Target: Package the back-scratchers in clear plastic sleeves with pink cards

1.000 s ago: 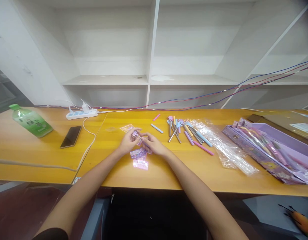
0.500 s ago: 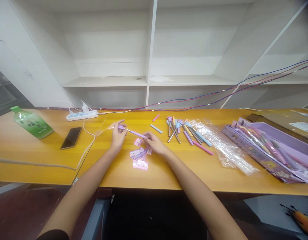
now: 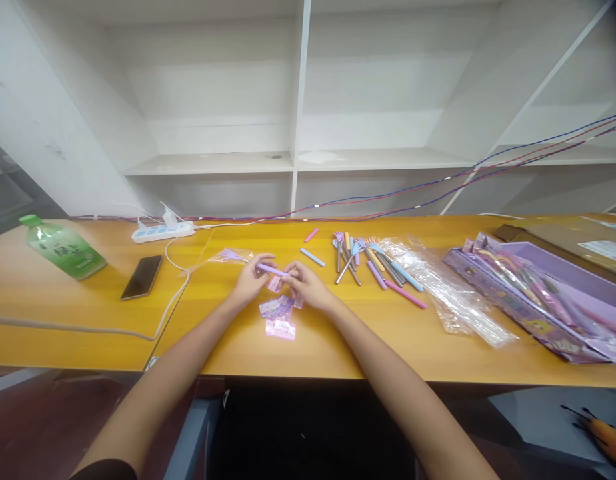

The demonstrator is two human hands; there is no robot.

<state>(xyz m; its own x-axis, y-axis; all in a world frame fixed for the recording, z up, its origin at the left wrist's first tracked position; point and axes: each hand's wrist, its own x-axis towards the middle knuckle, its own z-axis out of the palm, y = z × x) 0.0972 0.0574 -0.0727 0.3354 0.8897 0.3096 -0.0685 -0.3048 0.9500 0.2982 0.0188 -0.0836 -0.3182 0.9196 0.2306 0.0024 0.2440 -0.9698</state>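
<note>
A purple tube point(image 3: 272, 269) lies level between my hands. My left hand point(image 3: 253, 279) pinches its left end, and my right hand point(image 3: 304, 285) has its fingers closed on the right end. Small pink and purple cards point(image 3: 278, 308) are spread on the table just below my hands. Beyond my left hand, a purple claw-shaped head point(image 3: 231, 254) lies in clear plastic. To the right is a pile of metal rods point(image 3: 345, 267) with coloured claw heads and tubes. A blue tube point(image 3: 313, 257) and a short pink tube point(image 3: 311, 235) lie apart from it.
Clear plastic bags point(image 3: 453, 300) and a purple box point(image 3: 528, 293) of wrapped items are on the right, with cardboard point(image 3: 563, 243) behind. On the left are a green bottle point(image 3: 65, 250), a phone point(image 3: 142, 277), a power strip point(image 3: 163, 231) and a white cable point(image 3: 171, 307).
My left hand has moved right, closer to my right hand, and now grips the tube. The purple claw head is no longer in my left hand; one shows in plastic on the table.
</note>
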